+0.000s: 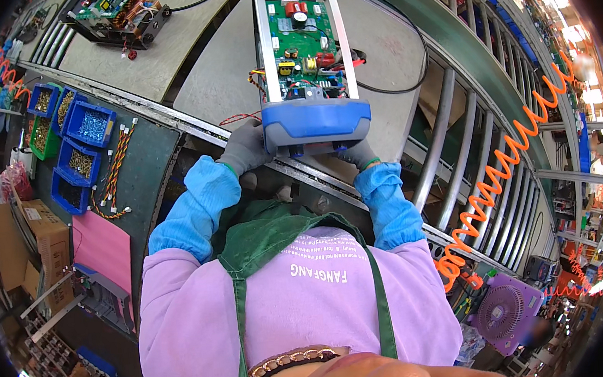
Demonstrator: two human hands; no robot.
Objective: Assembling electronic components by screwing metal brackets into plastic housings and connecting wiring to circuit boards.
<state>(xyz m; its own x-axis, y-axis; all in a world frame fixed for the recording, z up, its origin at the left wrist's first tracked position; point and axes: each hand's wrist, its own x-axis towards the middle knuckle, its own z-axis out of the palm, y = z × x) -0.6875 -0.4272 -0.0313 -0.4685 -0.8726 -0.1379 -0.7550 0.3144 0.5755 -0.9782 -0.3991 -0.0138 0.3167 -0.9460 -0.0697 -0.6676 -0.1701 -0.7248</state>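
An open electronic device with a metal frame stands in front of me, a green circuit board (297,36) inside it. Its near end is closed by a blue and grey end cover (317,120). My left hand (245,147), in a grey glove, grips the left side of this cover. My right hand (360,154), gloved too, is at the cover's lower right edge. The cover hides the fingertips of both hands. A thin red wire (239,117) runs out beside my left hand.
Blue and green bins of screws (91,126) stand at left, beside wire bundles (119,164) and a pink sheet (101,247). Another opened device (122,18) sits at the far left. A roller conveyor (446,138) and an orange coiled hose (486,192) are at right.
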